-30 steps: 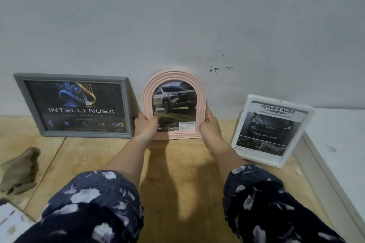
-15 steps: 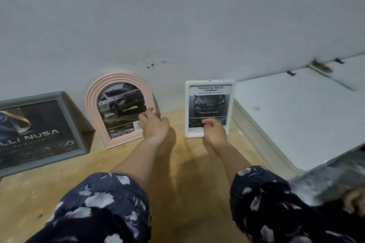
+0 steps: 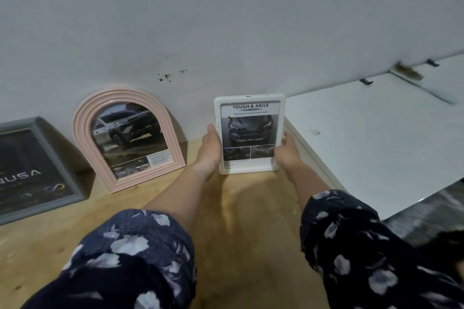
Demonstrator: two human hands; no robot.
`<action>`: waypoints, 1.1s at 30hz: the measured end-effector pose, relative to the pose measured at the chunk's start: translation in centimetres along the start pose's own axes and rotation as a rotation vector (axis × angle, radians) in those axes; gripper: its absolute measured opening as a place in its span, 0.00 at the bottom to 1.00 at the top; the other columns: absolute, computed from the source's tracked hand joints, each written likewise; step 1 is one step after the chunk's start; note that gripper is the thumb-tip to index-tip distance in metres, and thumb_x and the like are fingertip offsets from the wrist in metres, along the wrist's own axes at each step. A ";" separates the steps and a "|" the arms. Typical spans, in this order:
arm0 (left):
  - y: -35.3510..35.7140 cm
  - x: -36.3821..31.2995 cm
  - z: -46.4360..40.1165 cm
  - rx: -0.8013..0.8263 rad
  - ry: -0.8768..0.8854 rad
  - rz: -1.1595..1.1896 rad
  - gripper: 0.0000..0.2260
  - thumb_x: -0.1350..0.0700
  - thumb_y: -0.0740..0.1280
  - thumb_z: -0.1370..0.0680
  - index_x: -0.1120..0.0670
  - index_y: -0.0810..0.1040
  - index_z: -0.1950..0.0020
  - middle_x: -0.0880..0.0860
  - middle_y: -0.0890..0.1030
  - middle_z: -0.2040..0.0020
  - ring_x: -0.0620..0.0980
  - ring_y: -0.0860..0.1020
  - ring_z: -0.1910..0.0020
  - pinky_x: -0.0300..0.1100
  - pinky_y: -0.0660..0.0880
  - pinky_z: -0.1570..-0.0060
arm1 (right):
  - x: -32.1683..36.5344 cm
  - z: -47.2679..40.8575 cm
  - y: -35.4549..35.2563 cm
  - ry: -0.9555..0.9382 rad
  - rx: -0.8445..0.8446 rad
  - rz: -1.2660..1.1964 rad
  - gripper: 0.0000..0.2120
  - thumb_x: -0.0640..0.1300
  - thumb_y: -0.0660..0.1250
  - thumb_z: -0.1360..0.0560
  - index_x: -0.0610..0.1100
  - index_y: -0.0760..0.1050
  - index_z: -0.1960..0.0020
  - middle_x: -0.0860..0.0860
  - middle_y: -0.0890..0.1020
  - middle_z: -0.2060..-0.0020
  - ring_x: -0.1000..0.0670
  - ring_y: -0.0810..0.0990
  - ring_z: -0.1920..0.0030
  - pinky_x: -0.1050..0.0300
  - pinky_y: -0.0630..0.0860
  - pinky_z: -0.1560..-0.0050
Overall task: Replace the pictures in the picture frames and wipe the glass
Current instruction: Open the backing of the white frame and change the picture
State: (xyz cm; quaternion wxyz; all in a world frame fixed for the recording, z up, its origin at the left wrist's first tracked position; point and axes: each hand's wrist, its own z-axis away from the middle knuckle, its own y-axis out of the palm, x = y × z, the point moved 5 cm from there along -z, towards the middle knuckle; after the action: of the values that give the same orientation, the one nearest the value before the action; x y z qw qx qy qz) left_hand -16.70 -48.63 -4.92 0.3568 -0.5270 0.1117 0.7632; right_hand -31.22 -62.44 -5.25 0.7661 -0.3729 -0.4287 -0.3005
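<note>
White rectangular picture frame [image 3: 249,170] with a car poster stood upright on the wooden tabletop [image 3: 251,221] against the grey wall [image 3: 226,20]. Left hand [image 3: 209,148] gripped its left edge; right hand [image 3: 286,152] gripped its right edge. Pink arched picture frame [image 3: 82,118] leaned nearby, left of it, untouched.

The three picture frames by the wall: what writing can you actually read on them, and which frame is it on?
"TOUGH & AGILE": heading of the car picture in the white frame, held between both hands.
"NUSA": white letters on the dark poster in the grey frame, cut off by the picture edge.
White frame, lines below the heading and the bottom caption: too small to read.
Pink arched frame, text box under the car photo: too blurred to read.
</note>
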 end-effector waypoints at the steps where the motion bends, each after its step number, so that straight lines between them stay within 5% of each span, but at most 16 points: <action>1: 0.1 0.1 -0.2 0.011 0.007 0.005 0.37 0.31 0.38 0.25 0.48 0.62 0.24 0.53 0.69 0.27 0.56 0.67 0.28 0.55 0.56 0.27 | 0.1 -0.2 0.1 -0.012 -0.005 0.005 0.27 0.31 0.55 0.23 0.47 0.60 0.26 0.47 0.74 0.35 0.43 0.74 0.38 0.47 0.72 0.37; 9: -3.1 0.1 3.0 0.002 -0.052 0.161 0.35 0.34 0.36 0.21 0.52 0.63 0.25 0.55 0.71 0.30 0.55 0.67 0.29 0.56 0.55 0.27 | 4.2 1.5 1.3 -0.214 0.096 0.148 0.17 0.40 0.52 0.17 0.48 0.65 0.30 0.49 0.75 0.44 0.54 0.75 0.54 0.59 0.71 0.54; 11: -5.4 0.2 4.3 -0.038 -0.072 0.223 0.36 0.33 0.36 0.22 0.53 0.63 0.24 0.58 0.73 0.31 0.57 0.69 0.30 0.58 0.56 0.27 | 6.5 2.8 2.2 -0.270 0.123 0.193 0.17 0.38 0.52 0.17 0.48 0.65 0.30 0.49 0.75 0.43 0.52 0.74 0.52 0.55 0.73 0.50; 13: -7.9 0.4 5.0 -0.134 -0.113 0.270 0.39 0.31 0.36 0.23 0.54 0.61 0.24 0.59 0.72 0.31 0.57 0.69 0.30 0.59 0.57 0.27 | 8.5 4.1 3.3 -0.333 0.137 0.262 0.17 0.38 0.52 0.18 0.48 0.67 0.32 0.49 0.75 0.44 0.49 0.75 0.51 0.50 0.74 0.46; 17: -15.0 0.5 7.8 -0.512 -0.037 0.250 0.34 0.34 0.37 0.21 0.51 0.57 0.22 0.55 0.63 0.24 0.57 0.61 0.26 0.55 0.54 0.27 | 11.0 7.9 6.6 -0.524 0.196 0.453 0.15 0.36 0.53 0.19 0.48 0.70 0.37 0.48 0.78 0.48 0.47 0.76 0.56 0.60 0.69 0.64; 22: -20.6 1.1 12.7 -0.515 0.098 0.130 0.32 0.36 0.39 0.20 0.51 0.63 0.24 0.52 0.67 0.26 0.55 0.63 0.26 0.53 0.55 0.26 | 11.1 14.0 11.4 -0.734 0.182 0.782 0.19 0.35 0.57 0.22 0.50 0.71 0.35 0.45 0.76 0.44 0.40 0.73 0.43 0.49 0.72 0.45; 33: -22.1 8.8 21.2 -0.466 0.081 -0.376 0.25 0.39 0.45 0.18 0.51 0.72 0.32 0.55 0.74 0.33 0.57 0.71 0.33 0.53 0.65 0.32 | 3.5 25.9 16.9 -0.970 0.033 1.123 0.25 0.35 0.58 0.25 0.55 0.68 0.33 0.48 0.73 0.38 0.43 0.69 0.37 0.44 0.63 0.35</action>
State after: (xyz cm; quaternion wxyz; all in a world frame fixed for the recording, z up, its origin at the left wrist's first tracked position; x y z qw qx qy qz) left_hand -19.07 -17.34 0.77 0.3567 -0.6362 -0.1517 0.6671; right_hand -27.70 -32.37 1.67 0.5347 -0.6151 -0.4682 0.3414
